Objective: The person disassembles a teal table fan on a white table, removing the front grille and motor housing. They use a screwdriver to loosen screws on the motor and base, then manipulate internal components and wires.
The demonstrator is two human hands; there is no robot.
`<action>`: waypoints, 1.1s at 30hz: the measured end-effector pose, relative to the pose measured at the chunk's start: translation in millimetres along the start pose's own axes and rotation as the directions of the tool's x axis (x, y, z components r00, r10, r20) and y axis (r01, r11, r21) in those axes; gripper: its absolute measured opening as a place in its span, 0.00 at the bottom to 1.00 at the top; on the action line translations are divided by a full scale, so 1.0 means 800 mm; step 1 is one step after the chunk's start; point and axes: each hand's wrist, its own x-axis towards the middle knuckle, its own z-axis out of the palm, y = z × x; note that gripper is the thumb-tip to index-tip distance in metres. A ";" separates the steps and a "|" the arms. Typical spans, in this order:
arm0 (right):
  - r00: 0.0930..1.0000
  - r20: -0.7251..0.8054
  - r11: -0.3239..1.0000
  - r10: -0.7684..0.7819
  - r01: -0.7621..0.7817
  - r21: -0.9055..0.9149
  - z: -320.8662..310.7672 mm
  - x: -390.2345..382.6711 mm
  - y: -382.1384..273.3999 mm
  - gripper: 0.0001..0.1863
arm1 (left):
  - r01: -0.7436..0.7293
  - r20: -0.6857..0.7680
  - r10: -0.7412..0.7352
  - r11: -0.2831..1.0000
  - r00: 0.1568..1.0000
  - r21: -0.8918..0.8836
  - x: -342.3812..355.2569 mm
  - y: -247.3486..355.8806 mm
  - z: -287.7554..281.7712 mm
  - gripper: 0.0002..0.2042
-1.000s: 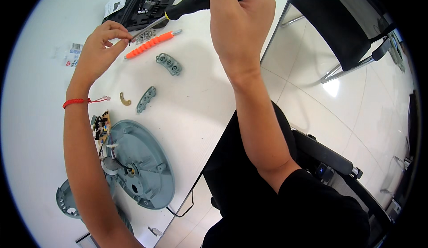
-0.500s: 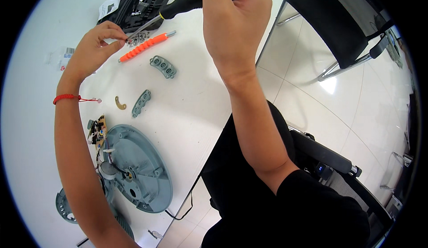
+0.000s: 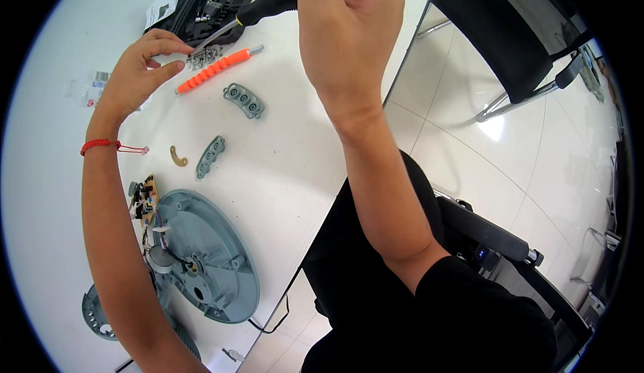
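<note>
My right hand (image 3: pixel 352 44) is closed around the black and yellow handle of a screwdriver (image 3: pixel 268 5), whose thin shaft slants down to the left. Its tip is over a pile of small screws (image 3: pixel 204 56) at the far side of the white table. Close by that tip is my left hand (image 3: pixel 144 71), thumb and forefinger apart, with nothing visible between them; a red cord circles its wrist. Beside the screws lies an orange ribbed rod with a metal end (image 3: pixel 215 71). Two grey-green button pieces (image 3: pixel 243 100) (image 3: pixel 210 157) and a small brass-coloured curved plate (image 3: pixel 178 157) lie nearer me.
An open black tool case (image 3: pixel 211 11) with a paper sheet is at the back. A round grey-green housing (image 3: pixel 221 259) with a wired circuit board (image 3: pixel 145 202) fills the near left. Right of the table stands a black chair (image 3: pixel 496 37) on tiled floor.
My left thumb and forefinger have parted from their pinch at the screwdriver's tip. My right hand and the screwdriver have shifted slightly left.
</note>
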 end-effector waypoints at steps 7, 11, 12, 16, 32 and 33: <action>1.000 0.011 1.000 0.003 -0.003 0.001 0.000 -0.001 0.000 0.07 | -0.035 -0.021 0.036 0.999 0.999 0.026 0.002 0.003 0.003 0.09; 0.999 0.021 0.998 0.041 -0.041 0.036 -0.001 0.000 0.002 0.07 | -0.030 -0.026 0.031 0.999 0.999 0.023 0.002 -0.001 0.001 0.09; 0.998 0.028 0.997 0.060 -0.062 0.052 -0.002 0.003 0.007 0.07 | -0.026 -0.029 0.026 0.999 0.999 0.025 0.002 0.000 0.002 0.09; 1.000 0.016 0.999 0.016 -0.017 0.037 -0.001 0.000 0.002 0.07 | -0.044 -0.030 0.045 0.999 0.999 0.025 0.002 0.002 0.002 0.09; 1.000 0.000 0.999 -0.019 0.019 -0.035 0.000 -0.001 0.000 0.07 | -0.019 -0.068 0.038 0.966 0.997 0.257 0.007 0.006 0.017 0.10; 0.999 -0.013 0.998 -0.030 0.030 -0.050 -0.001 0.000 0.000 0.07 | -0.015 -0.065 0.034 0.963 0.997 0.270 0.008 0.010 0.018 0.11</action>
